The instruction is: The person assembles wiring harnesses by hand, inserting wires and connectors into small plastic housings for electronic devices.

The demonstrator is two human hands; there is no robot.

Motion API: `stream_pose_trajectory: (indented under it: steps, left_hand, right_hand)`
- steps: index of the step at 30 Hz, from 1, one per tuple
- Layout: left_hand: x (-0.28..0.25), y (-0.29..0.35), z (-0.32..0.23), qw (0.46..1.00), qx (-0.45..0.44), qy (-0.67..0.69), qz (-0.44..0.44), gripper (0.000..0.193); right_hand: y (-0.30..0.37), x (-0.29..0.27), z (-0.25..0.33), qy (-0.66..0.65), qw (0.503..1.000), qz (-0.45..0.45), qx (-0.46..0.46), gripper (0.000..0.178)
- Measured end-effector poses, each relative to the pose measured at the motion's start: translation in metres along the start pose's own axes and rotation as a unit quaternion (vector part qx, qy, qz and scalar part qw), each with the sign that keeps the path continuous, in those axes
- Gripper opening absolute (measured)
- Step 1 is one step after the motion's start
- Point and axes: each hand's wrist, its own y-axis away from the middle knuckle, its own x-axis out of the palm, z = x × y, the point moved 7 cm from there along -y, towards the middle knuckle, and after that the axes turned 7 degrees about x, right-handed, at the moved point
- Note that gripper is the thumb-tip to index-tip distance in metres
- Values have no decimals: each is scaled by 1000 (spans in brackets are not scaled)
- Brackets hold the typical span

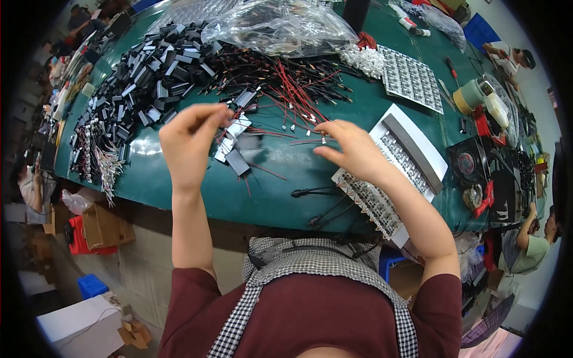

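Observation:
My left hand [190,138] is raised over the green table, thumb and fingers pinched together; what is between them, if anything, is too small to make out. Below its fingertips lie small white pieces [227,146], a dark rectangular casing [237,162] and thin red wires [267,171]. A dark shape [249,141] beside them is blurred. To the right, my right hand [353,148] hovers palm down, thumb and forefinger apart. Near its fingertips is a small white connector [323,141] on a red wire; whether they touch is unclear. More red wires with white connectors [292,113] spread between the hands.
A big heap of black casings [158,74] covers the far left, with bundled wires [95,152] at its edge. Behind lie black cable parts [256,68] and a clear plastic bag [280,30]. Trays of small parts [412,77], [376,206] and a tape roll [470,95] stand right.

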Motion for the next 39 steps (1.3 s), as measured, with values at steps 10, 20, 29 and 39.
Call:
stream_pose_trajectory:
  steps: [10,20,29,39]
  left_hand:
    - [14,9,32,932,108,-342,57,10]
    - [10,15,52,963,83,-246,75,26]
    - [-118,-26,193,820,-66,-568,38,37]
    - [-59,8,62,995,-13,-78,-63,31]
  right_hand:
    - [-15,21,-41,193,977,77,52,10]
    - [-19,17,-48,127,987,88,29,11]
    - [-21,-12,-47,-388,907,49,157,14]
    - [14,-19,14,-424,893,34,149,20]
